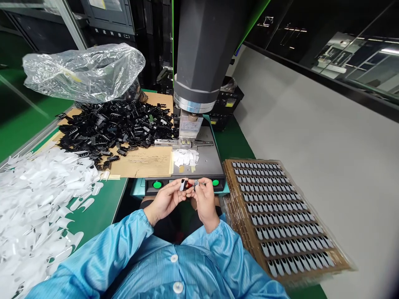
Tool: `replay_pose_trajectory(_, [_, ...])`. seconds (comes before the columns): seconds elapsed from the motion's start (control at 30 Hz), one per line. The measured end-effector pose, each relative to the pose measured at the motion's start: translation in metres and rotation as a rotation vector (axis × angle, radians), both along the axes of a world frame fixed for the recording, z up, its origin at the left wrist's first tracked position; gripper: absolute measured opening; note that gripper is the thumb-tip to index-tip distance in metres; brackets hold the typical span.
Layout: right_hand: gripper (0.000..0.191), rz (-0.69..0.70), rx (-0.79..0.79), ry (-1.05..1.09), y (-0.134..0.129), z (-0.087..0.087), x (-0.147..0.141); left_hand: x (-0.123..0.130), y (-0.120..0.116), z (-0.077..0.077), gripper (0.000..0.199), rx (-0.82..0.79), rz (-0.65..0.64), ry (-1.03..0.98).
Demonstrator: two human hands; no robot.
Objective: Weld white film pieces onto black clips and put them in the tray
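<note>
One small grey and black plastic piece (pixel 183 185) is pinched between the thumb and fingers of the left hand (pixel 168 198). One small grey part (pixel 195 185) is gripped at the fingertips of the right hand (pixel 205 201); its exact shape is largely covered. Both hands are narrowed and close together, the two items held near each other at the front edge of the machine's dark grey metal base (pixel 205 161), between a left round green button (pixel 157 184) and a right round green button (pixel 215 182).

On the base lies a small heap of thin white pieces (pixel 186 158), in front of a silver metal block (pixel 189 125) below the large dark grey machine head (pixel 199 50).

To the left, a heap of black plastic parts (pixel 115 124) covers much of a brown cardboard sheet (pixel 143 162), with a crumpled clear plastic bag (pixel 87 70) behind. Nearer, a large pile of curved white pieces (pixel 37 195) lies on a green tabletop (pixel 104 203).

To the right, a brown rectangular tray (pixel 342 262) carries rows of rounded grey and black pieces (pixel 288 265).
</note>
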State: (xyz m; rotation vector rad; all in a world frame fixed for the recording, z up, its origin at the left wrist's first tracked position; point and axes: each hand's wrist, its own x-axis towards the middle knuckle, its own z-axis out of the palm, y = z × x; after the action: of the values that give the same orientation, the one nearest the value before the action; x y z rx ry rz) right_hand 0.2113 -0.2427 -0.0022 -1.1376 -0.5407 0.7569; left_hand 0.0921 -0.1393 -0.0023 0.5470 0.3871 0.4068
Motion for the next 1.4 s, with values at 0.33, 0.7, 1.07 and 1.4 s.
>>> replay_pose_trajectory(0.33, [0.032, 0.014, 0.037, -0.009, -0.001, -0.005, 0.000, 0.000, 0.000, -0.003, 0.031, -0.022, -0.007, -0.036])
replay_pose_trajectory(0.7, [0.031, 0.026, 0.059, -0.016, -0.002, -0.006, 0.001, 0.000, 0.000, -0.002, 0.030, -0.021, -0.015, -0.050])
replay_pose_trajectory(1.07, [0.027, 0.033, 0.058, -0.055, -0.004, -0.010, 0.002, -0.001, -0.001, -0.003, 0.032, -0.025, -0.019, -0.051])
replay_pose_trajectory(1.4, [0.028, -0.044, -0.058, -0.194, -0.009, -0.011, -0.002, -0.006, -0.005, -0.003, 0.036, 0.085, 0.012, 0.121])
